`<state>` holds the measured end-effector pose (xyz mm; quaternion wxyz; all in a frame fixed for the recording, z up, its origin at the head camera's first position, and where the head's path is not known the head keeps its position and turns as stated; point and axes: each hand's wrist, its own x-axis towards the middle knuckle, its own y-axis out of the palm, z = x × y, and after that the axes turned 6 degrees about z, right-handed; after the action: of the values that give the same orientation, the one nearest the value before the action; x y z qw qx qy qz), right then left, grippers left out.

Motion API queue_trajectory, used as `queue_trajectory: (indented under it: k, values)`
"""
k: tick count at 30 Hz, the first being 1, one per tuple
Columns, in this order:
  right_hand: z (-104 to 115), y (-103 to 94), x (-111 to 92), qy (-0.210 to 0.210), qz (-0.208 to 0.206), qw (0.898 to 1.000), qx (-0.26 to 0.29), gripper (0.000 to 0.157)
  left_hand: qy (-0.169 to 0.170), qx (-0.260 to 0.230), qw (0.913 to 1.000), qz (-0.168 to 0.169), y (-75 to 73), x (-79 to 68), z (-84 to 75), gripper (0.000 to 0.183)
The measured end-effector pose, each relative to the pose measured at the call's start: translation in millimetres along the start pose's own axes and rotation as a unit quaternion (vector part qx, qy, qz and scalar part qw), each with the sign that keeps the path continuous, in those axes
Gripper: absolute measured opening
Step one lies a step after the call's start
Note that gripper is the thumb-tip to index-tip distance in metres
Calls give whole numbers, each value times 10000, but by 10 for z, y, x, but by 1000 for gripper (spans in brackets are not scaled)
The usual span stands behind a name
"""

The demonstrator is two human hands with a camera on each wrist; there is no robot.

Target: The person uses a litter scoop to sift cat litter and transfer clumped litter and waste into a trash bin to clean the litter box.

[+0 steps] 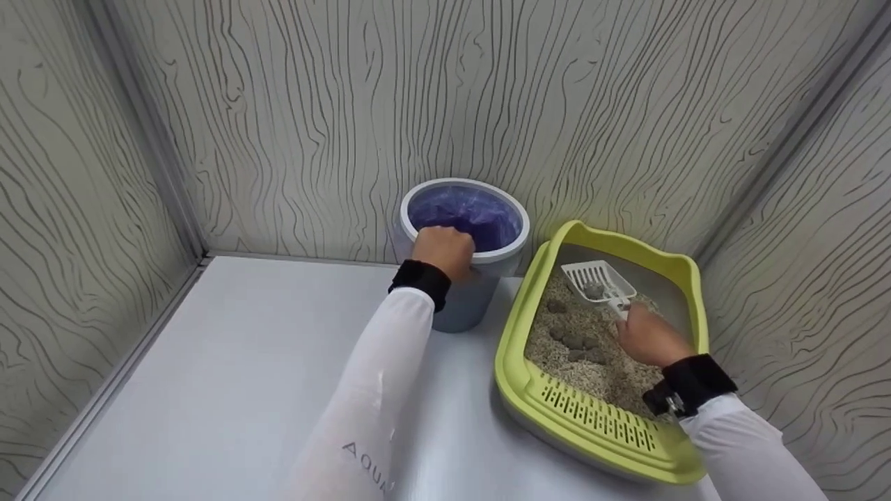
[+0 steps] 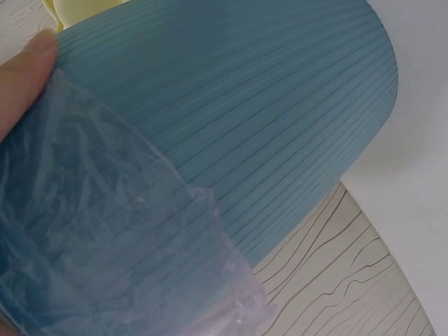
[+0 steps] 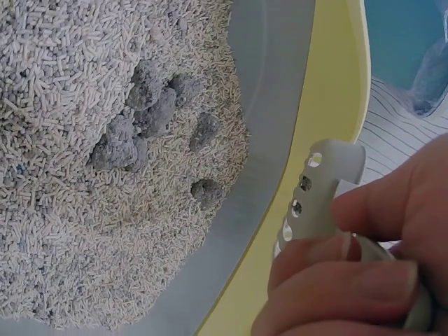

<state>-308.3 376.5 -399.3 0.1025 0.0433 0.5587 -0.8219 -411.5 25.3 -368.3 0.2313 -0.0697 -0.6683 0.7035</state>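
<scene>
My left hand (image 1: pixel 445 252) grips the near rim of a blue-grey trash bin (image 1: pixel 461 306). In the left wrist view its thumb (image 2: pixel 28 73) lies against the ribbed outside, by the folded-over clear liner bag (image 2: pixel 126 217); the other fingers are mostly hidden. My right hand (image 1: pixel 651 337) holds a white slotted litter scoop (image 1: pixel 612 275) by its handle, over the far part of the yellow-green litter box (image 1: pixel 514 334). A grey clump (image 1: pixel 593 290) shows in the scoop. Several more clumps (image 3: pixel 150 112) lie in the pale pellet litter (image 3: pixel 84 245).
Litter box and bin stand side by side on a white table (image 1: pixel 264 362), the bin to the left. A wood-patterned panel (image 1: pixel 348 125) rises right behind them. Another panel (image 1: pixel 821 278) stands close to the box's right side. The box has a perforated front ledge (image 1: pixel 598 417).
</scene>
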Motion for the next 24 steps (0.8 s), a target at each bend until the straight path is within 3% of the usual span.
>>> queue_trajectory:
  k: [11,18,24]
  values:
    - [-43,24,52,98,-54,9998,187,43,-55,127,9999,51,-8,35,-27,43]
    - [-10,10,57,239,32,9994,265,38,-32,205,9997,136,5,46,-31,35]
    - [16,4,99,117,-21,9996,239,36,-56,191,9997,112,11,33,6,35]
